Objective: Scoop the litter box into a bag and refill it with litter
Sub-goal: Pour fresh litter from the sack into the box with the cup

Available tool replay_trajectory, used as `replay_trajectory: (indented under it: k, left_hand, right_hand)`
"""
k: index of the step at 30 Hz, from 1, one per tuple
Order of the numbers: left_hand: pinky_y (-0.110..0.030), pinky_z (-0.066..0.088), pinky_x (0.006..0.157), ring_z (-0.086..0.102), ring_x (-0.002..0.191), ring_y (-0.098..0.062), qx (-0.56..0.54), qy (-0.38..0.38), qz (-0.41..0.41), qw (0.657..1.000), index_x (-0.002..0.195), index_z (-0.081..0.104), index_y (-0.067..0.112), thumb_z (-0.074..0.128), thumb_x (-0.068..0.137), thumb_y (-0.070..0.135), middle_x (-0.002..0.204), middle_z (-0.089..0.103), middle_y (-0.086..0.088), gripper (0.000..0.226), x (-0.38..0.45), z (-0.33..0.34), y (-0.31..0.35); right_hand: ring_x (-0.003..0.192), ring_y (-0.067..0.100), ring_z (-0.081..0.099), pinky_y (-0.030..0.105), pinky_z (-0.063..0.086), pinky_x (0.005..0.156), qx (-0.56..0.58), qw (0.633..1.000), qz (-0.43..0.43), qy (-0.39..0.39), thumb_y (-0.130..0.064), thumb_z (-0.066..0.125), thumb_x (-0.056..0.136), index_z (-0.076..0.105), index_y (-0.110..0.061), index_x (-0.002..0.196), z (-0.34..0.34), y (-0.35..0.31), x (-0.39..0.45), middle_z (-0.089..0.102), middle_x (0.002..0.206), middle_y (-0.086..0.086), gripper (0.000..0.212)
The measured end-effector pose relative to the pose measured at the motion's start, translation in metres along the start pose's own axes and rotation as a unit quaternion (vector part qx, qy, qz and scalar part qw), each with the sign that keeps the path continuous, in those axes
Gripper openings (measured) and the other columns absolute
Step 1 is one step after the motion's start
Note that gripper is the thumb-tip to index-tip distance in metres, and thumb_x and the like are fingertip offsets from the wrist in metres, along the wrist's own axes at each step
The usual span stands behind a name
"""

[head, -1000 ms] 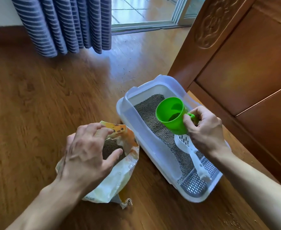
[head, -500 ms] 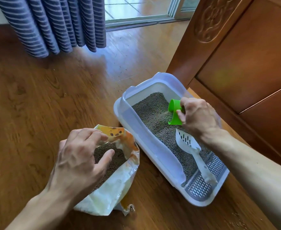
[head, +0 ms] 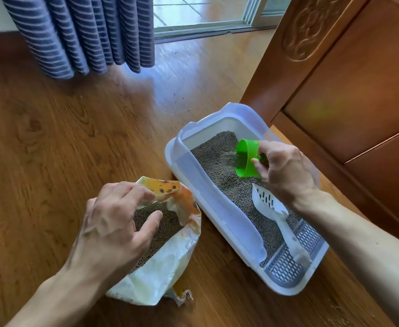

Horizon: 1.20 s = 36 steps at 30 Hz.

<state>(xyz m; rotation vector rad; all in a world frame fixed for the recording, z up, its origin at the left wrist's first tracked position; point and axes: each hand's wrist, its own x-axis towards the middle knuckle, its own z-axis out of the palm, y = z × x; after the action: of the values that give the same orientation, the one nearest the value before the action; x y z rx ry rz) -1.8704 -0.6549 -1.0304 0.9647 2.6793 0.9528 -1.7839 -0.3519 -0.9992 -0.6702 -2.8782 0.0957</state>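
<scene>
A white litter box (head: 217,208) lies on the wooden floor, partly filled with grey-brown litter (head: 231,182). My right hand (head: 285,171) grips a green cup (head: 248,159) by its handle, tipped on its side over the box, and litter pours from its mouth. A white slotted scoop (head: 274,211) lies in the box beside a grey grate (head: 288,263). To the left, my left hand (head: 113,230) pinches the rim of an open yellow-and-white litter bag (head: 160,272) and holds its mouth open. Litter shows inside the bag.
A carved wooden door (head: 347,90) stands right behind the litter box. A blue striped curtain (head: 85,34) hangs at the back left. A sliding-door track (head: 205,29) runs along the far floor. Stray litter grains dot the floor beyond the box.
My right hand has carried the green cup from upright above the box down and tipped it sideways, so litter now spills out. My left hand stays on the bag.
</scene>
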Motion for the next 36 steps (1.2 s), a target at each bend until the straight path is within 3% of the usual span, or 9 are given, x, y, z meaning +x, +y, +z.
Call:
replay_trajectory:
  k: [4, 7, 12, 15, 17, 21, 29, 33, 36]
  left_hand:
    - [-0.049, 0.050, 0.089, 0.054, 0.109, -0.011, -0.011, 0.000, -0.017, 1.000, 0.101, 0.067, 0.031, 0.051, 0.081, 0.056, 0.109, 0.064, 0.015, 0.036, -0.001, -0.004, 0.002]
    - [-0.049, 0.049, 0.089, 0.053, 0.108, -0.010, -0.008, -0.002, -0.021, 1.000, 0.101, 0.068, 0.031, 0.050, 0.080, 0.057, 0.109, 0.064, 0.015, 0.038, -0.002, -0.005, 0.003]
    - [-0.049, 0.049, 0.090, 0.053, 0.108, -0.009, -0.011, -0.003, -0.031, 0.999, 0.101, 0.068, 0.031, 0.048, 0.080, 0.059, 0.109, 0.064, 0.016, 0.040, -0.005, -0.009, 0.006]
    - [-0.049, 0.049, 0.090, 0.053, 0.108, -0.010, -0.012, -0.002, -0.035, 0.999, 0.101, 0.068, 0.031, 0.047, 0.079, 0.059, 0.109, 0.064, 0.015, 0.041, -0.006, -0.010, 0.008]
    - [-0.049, 0.049, 0.090, 0.053, 0.107, -0.009, -0.014, -0.003, -0.039, 0.999, 0.101, 0.068, 0.032, 0.047, 0.079, 0.060, 0.109, 0.064, 0.015, 0.040, -0.006, -0.011, 0.009]
    - [-0.048, 0.049, 0.088, 0.052, 0.107, -0.009, -0.013, -0.002, -0.043, 0.999, 0.099, 0.067, 0.033, 0.048, 0.079, 0.059, 0.109, 0.064, 0.015, 0.038, -0.008, -0.013, 0.013]
    - [-0.045, 0.049, 0.087, 0.054, 0.105, -0.013, -0.001, 0.003, -0.042, 0.999, 0.098, 0.068, 0.031, 0.055, 0.079, 0.054, 0.108, 0.065, 0.014, 0.032, -0.011, -0.017, 0.014]
    - [-0.030, 0.039, 0.086, 0.054, 0.104, -0.014, 0.002, 0.021, -0.047, 0.999, 0.104, 0.070, 0.023, 0.072, 0.086, 0.029, 0.112, 0.066, 0.008, 0.019, -0.013, -0.021, 0.010]
    - [-0.029, 0.038, 0.090, 0.054, 0.107, -0.016, 0.004, 0.030, -0.067, 0.997, 0.109, 0.070, 0.019, 0.074, 0.082, 0.006, 0.116, 0.065, 0.003, 0.031, -0.018, -0.025, 0.003]
  right_hand:
    - [0.079, 0.035, 0.058, 0.033, 0.041, 0.063, -0.084, 0.995, 0.057, -0.020, -0.027, 0.059, 0.093, 0.053, -0.015, 0.085, -0.003, 0.003, -0.001, 0.062, 0.087, 0.009, 0.015]
    - [0.078, 0.037, 0.060, 0.039, 0.048, 0.064, -0.030, 0.999, 0.019, 0.023, -0.025, 0.062, 0.091, 0.056, -0.012, 0.087, -0.006, -0.001, -0.004, 0.064, 0.086, 0.011, 0.015]
    - [0.080, 0.037, 0.060, 0.038, 0.048, 0.066, -0.039, 0.999, 0.034, 0.013, -0.025, 0.061, 0.092, 0.057, -0.012, 0.088, -0.005, 0.004, -0.005, 0.064, 0.087, 0.011, 0.014]
    - [0.076, 0.035, 0.059, 0.039, 0.049, 0.064, 0.013, 0.999, -0.020, 0.046, -0.019, 0.065, 0.089, 0.057, -0.011, 0.085, -0.009, 0.004, -0.008, 0.062, 0.084, 0.011, 0.012]
    - [0.079, 0.036, 0.059, 0.037, 0.045, 0.064, -0.016, 0.999, -0.033, 0.028, -0.019, 0.065, 0.088, 0.053, -0.014, 0.081, -0.010, 0.001, -0.008, 0.063, 0.085, 0.011, 0.016]
    - [0.085, 0.037, 0.061, 0.037, 0.045, 0.069, -0.085, 0.996, 0.023, -0.022, -0.026, 0.061, 0.092, 0.054, -0.015, 0.086, -0.007, 0.005, -0.009, 0.064, 0.091, 0.010, 0.014]
    - [0.076, 0.036, 0.059, 0.040, 0.050, 0.064, -0.005, 0.999, -0.012, 0.039, -0.022, 0.064, 0.090, 0.056, -0.010, 0.085, -0.009, 0.002, -0.019, 0.062, 0.082, 0.010, 0.015]
    - [0.066, 0.025, 0.055, 0.036, 0.046, 0.064, 0.138, 0.984, -0.005, 0.113, -0.019, 0.064, 0.092, 0.059, -0.008, 0.083, -0.024, -0.013, -0.027, 0.060, 0.073, 0.007, 0.014]
    - [0.058, 0.007, 0.049, 0.021, 0.038, 0.058, 0.239, 0.960, 0.003, 0.149, -0.019, 0.063, 0.094, 0.060, -0.011, 0.082, -0.039, -0.039, -0.043, 0.053, 0.064, -0.008, 0.014]
